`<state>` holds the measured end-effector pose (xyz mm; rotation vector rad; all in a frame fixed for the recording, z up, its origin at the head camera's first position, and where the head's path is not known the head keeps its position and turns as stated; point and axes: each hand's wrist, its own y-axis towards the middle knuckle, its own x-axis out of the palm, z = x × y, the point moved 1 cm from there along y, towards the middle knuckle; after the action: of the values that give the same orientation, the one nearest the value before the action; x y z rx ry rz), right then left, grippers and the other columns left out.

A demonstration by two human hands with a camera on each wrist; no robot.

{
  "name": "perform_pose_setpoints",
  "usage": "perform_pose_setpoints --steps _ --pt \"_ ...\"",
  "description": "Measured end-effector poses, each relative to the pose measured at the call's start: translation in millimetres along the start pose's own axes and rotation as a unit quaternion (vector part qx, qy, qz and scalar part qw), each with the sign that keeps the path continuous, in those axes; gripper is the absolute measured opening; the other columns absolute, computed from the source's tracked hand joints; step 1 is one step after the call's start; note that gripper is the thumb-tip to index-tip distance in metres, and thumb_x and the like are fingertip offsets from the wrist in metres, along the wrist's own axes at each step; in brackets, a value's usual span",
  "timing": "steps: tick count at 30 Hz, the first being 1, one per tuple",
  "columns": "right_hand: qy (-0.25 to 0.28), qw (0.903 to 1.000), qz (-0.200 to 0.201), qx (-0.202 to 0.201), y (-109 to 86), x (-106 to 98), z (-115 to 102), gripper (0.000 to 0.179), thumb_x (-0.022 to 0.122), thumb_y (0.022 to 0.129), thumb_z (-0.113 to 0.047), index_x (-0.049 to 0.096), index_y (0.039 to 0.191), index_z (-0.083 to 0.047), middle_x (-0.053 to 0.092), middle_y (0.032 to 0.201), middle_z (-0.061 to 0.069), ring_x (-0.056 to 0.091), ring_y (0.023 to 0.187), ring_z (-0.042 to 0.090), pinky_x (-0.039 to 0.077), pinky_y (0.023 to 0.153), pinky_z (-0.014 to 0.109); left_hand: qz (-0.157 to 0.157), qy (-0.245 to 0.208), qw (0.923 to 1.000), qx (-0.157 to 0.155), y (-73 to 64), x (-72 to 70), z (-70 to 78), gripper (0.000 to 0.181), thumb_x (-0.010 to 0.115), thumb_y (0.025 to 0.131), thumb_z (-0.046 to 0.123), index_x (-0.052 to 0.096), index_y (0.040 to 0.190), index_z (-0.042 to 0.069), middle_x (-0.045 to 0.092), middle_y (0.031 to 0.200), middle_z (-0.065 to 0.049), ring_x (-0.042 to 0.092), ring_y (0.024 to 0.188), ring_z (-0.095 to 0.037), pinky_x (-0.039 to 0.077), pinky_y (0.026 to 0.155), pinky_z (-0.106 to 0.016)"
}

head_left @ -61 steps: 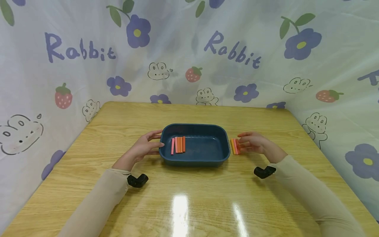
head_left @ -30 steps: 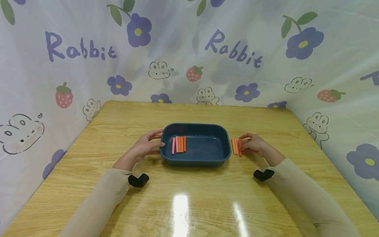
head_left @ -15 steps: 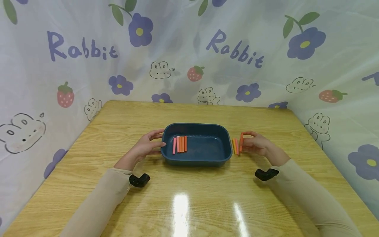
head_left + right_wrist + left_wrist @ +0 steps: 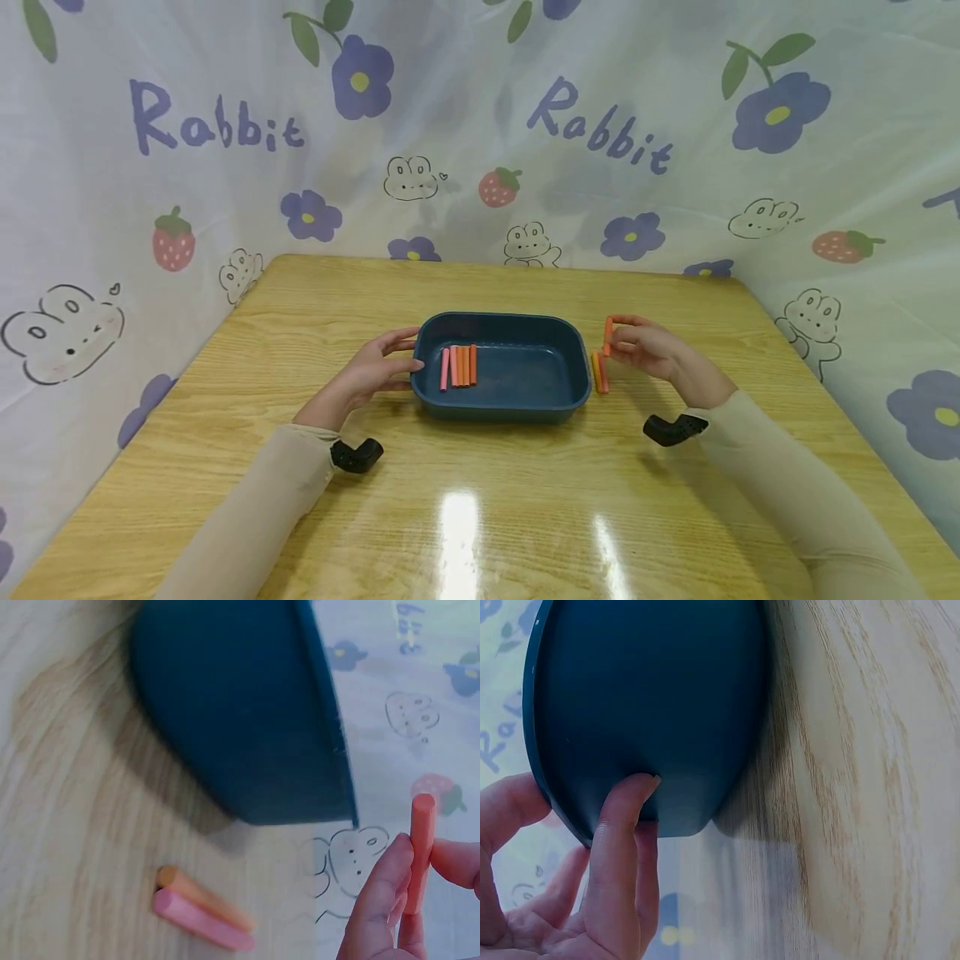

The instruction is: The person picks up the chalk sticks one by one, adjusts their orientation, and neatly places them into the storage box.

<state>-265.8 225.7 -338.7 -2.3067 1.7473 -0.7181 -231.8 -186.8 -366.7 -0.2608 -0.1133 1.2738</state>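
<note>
My left hand point(image 4: 367, 372) grips the left end of a dark blue rectangular dish point(image 4: 502, 412), its thumb over the rim; in the left wrist view, several fingers point(image 4: 615, 862) lie against the outer wall. Inside the dish, toward the left, several pink and orange chalk sticks point(image 4: 463, 367) lie side by side. My right hand point(image 4: 651, 348) pinches an orange-red chalk stick point(image 4: 422, 851) upright between thumb and fingers, raised right of the dish. Below it on the table, a yellow-orange chalk stick point(image 4: 206, 898) and a pink chalk stick point(image 4: 201, 921) lie together.
The wooden table point(image 4: 420, 517) reaches back to a white curtain point(image 4: 450, 100) printed with rabbits, flowers and strawberries. Black curved pieces point(image 4: 357, 456) stick out from both sleeve cuffs.
My right hand has closed its fingers on the orange-red chalk stick beside the other two and lifted it up and away from the table. The left hand keeps its hold on the dish.
</note>
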Motion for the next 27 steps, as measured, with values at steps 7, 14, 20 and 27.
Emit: perform_pose_setpoints --steps 7,14,20,27 --pt "0.012 0.9998 -0.008 0.013 2.5 17 -10 0.054 0.043 0.094 0.004 0.018 0.14 -0.01 0.049 0.097 0.008 0.056 0.076 0.016 0.051 0.076 0.027 0.001 0.0 1.0 -0.001 -0.2 0.2 0.8 0.065 0.06 0.09 0.003 0.029 0.147 0.011 0.029 0.144 -0.02 0.056 0.108 -0.034 0.054 0.079 -0.039" --pt "0.005 0.9994 -0.005 0.033 10.8 38 -18 0.057 0.043 0.096 0.0 0.016 0.145 -0.012 0.035 0.115 0.006 0.046 0.097 0.021 0.051 0.078 0.027 0.004 -0.003 1.0 -0.003 -1.0 0.5 1.9 0.065 0.06 0.09 0.003 0.029 0.147 0.011 0.03 0.143 -0.02 0.054 0.11 -0.036 0.054 0.078 -0.038" --pt "-0.011 0.9987 -0.007 0.05 18.9 59 -19 0.063 0.041 0.096 0.001 0.01 0.15 -0.011 0.029 0.125 0.005 0.039 0.108 0.026 0.052 0.081 0.029 0.004 -0.003 1.0 -0.003 -1.6 0.6 2.2 0.065 0.06 0.09 0.003 0.029 0.147 0.011 0.029 0.144 -0.02 0.053 0.111 -0.038 0.054 0.078 -0.038" --pt "-0.033 0.9976 -0.021 0.058 28.5 84 -16 0.064 0.043 0.095 0.002 0.013 0.15 -0.011 0.025 0.139 0.013 0.033 0.125 0.035 0.051 0.086 0.035 0.002 -0.001 1.0 -0.003 -1.7 0.4 2.6 0.064 0.058 0.09 0.002 0.029 0.147 0.011 0.029 0.144 -0.02 0.052 0.112 -0.039 0.054 0.078 -0.038"
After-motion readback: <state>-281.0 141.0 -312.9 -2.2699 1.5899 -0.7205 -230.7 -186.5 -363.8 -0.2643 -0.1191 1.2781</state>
